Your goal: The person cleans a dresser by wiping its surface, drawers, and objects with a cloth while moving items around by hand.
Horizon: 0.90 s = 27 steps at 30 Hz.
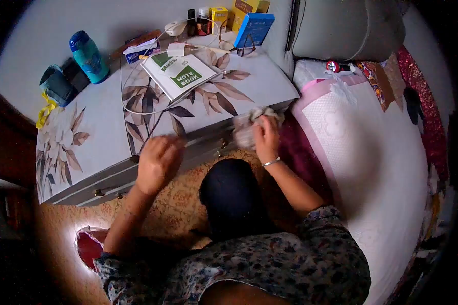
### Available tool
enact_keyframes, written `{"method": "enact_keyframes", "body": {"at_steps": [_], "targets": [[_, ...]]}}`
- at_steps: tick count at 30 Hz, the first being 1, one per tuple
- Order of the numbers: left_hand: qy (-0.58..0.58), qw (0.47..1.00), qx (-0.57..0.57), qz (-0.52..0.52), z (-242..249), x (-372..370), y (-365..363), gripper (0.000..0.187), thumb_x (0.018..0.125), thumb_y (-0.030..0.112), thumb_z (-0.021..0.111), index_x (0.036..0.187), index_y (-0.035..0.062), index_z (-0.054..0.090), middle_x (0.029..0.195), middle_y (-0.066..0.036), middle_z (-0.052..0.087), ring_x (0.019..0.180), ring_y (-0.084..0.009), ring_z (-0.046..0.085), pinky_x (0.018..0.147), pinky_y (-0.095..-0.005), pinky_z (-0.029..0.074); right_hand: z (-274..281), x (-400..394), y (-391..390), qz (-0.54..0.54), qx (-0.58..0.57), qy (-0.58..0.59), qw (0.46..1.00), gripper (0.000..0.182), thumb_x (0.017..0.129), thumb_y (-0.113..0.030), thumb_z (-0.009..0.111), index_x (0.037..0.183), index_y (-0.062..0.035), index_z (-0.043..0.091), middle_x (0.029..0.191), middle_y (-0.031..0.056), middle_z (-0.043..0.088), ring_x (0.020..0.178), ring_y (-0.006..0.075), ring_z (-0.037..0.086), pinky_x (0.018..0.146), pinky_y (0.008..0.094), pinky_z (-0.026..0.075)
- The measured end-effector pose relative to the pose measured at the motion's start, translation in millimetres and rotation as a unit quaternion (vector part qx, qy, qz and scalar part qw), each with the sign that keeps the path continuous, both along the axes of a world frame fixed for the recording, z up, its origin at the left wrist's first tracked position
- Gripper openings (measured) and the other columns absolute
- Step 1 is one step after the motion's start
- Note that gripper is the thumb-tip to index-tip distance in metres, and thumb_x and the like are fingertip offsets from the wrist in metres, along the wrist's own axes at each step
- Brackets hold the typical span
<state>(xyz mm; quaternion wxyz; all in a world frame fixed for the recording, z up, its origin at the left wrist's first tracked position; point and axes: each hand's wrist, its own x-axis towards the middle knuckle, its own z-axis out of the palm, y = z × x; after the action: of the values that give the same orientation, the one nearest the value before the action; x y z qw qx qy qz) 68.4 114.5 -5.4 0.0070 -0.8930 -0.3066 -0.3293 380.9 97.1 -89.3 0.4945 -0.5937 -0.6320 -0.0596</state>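
My right hand (267, 137) is closed round a crumpled light cloth (245, 133) at the right front edge of the dresser (102, 133). My left hand (161, 161) is raised at the dresser's front edge, blurred, with its fingers curled; whether it holds anything is hidden. Beyond my left hand, a white and green notebook (180, 76) lies on the floral dresser top, with a thin white cable looping around it. A small white piece (176, 49) rests at the notebook's upper edge.
A teal bottle (90, 58) and a dark cup (58, 85) stand at the back left. Small bottles, a blue box (254, 30) and eyeglasses (246, 47) are at the back right. On the right is a bed (361, 152) with a flashlight (340, 67). My knee is below the drawers.
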Motion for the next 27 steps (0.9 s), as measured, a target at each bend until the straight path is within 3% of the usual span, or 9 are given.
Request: {"method": "enact_keyframes", "body": {"at_steps": [1, 3, 5, 6, 9, 15, 18, 21, 27], "targets": [[0.006, 1.0, 0.002, -0.009, -10, -1, -10, 0.024, 0.074, 0.003, 0.065, 0.098, 0.0055, 0.063, 0.097, -0.009, 0.061, 0.093, -0.0263, 0.059, 0.089, -0.0436, 0.045, 1, -11, -2, 0.038, 0.014, -0.014, 0.999, 0.019, 0.087, -0.01, 0.058, 0.105, -0.0015, 0.059, 0.094, 0.0156, 0.061, 0.083, 0.033, 0.061, 0.072, 0.0392, 0.05], [0.011, 1.0, 0.002, -0.022, -20, 1, -26, 0.023, 0.074, 0.003, 0.065, 0.097, 0.0061, 0.063, 0.098, -0.008, 0.061, 0.096, -0.0251, 0.059, 0.093, -0.0462, 0.043, 15, -43, -11, 0.205, -0.137, -0.014, 0.969, 0.017, 0.086, -0.011, 0.06, 0.102, -0.0043, 0.063, 0.098, 0.0116, 0.063, 0.088, 0.029, 0.062, 0.076, 0.0368, 0.051], [0.019, 1.0, 0.005, 0.0, -22, 5, -37, 0.025, 0.074, 0.003, 0.064, 0.099, 0.0072, 0.064, 0.104, -0.006, 0.062, 0.102, -0.0239, 0.058, 0.102, -0.0512, 0.035, 25, -73, -1, 0.288, -0.112, -0.111, 0.945, 0.016, 0.084, -0.012, 0.062, 0.099, -0.0072, 0.067, 0.095, 0.0079, 0.063, 0.085, 0.0253, 0.062, 0.073, 0.0355, 0.051], [0.025, 1.0, -0.01, 0.009, -24, 6, -42, 0.027, 0.074, 0.004, 0.064, 0.1, 0.0081, 0.064, 0.108, -0.005, 0.062, 0.106, -0.0234, 0.057, 0.107, -0.0531, 0.028, 33, -80, 1, 0.287, -0.111, -0.111, 0.945, 0.016, 0.084, -0.012, 0.062, 0.099, -0.0072, 0.067, 0.095, 0.0079, 0.063, 0.085, 0.0253, 0.062, 0.073, 0.0355, 0.051], [0.028, 0.999, -0.013, 0.023, -31, 5, -52, 0.03, 0.072, 0.002, 0.065, 0.102, 0.007, 0.063, 0.11, -0.008, 0.06, 0.111, -0.0271, 0.055, 0.108, -0.0538, 0.027, 44, -88, 7, 0.314, -0.084, -0.186, 0.927, 0.021, 0.082, -0.013, 0.063, 0.102, -0.0109, 0.068, 0.091, 0.0056, 0.063, 0.081, 0.0237, 0.062, 0.071, 0.0355, 0.05], [0.025, 0.997, -0.057, 0.048, -56, -10, -64, 0.025, 0.079, 0.007, 0.063, 0.104, 0.0062, 0.062, 0.109, -0.012, 0.061, 0.104, -0.0274, 0.057, 0.096, -0.046, 0.041, 18, -26, 1, 0.174, -0.037, -0.236, 0.955, 0.016, 0.083, -0.01, 0.06, 0.095, -0.0089, 0.07, 0.091, 0.0075, 0.065, 0.083, 0.0259, 0.061, 0.073, 0.0396, 0.048], [-0.035, 0.974, -0.213, 0.072, -70, -7, -69, 0.036, 0.084, 0.013, 0.063, 0.117, 0.0031, 0.054, 0.107, -0.018, 0.062, 0.095, -0.0352, 0.061, 0.08, -0.0414, 0.05, 32, -42, -1, 0.212, -0.072, -0.134, 0.965, 0.017, 0.083, -0.006, 0.06, 0.098, -0.0053, 0.069, 0.094, 0.0105, 0.066, 0.084, 0.0283, 0.061, 0.074, 0.0387, 0.048], [-0.134, 0.923, -0.353, 0.072, -75, 2, -70, 0.049, 0.085, 0.018, 0.065, 0.128, 0.0045, 0.045, 0.11, -0.02, 0.061, 0.097, -0.0365, 0.061, 0.079, -0.0421, 0.051, 46, -67, 0, 0.226, -0.125, -0.135, 0.957, 0.018, 0.084, -0.005, 0.059, 0.1, -0.0027, 0.068, 0.093, 0.0125, 0.066, 0.084, 0.0305, 0.061, 0.075, 0.0381, 0.049], [-0.272, 0.854, -0.436, 0.075, -84, -10, -65, 0.062, 0.086, 0.027, 0.068, 0.133, 0.0032, 0.037, 0.109, -0.023, 0.06, 0.096, -0.0319, 0.062, 0.08, -0.0379, 0.05, 57, -140, 4, 0.345, -0.147, -0.119, 0.919, 0.021, 0.084, -0.006, 0.059, 0.103, -0.0056, 0.067, 0.095, 0.0132, 0.066, 0.086, 0.0309, 0.063, 0.074, 0.0384, 0.051]]}}
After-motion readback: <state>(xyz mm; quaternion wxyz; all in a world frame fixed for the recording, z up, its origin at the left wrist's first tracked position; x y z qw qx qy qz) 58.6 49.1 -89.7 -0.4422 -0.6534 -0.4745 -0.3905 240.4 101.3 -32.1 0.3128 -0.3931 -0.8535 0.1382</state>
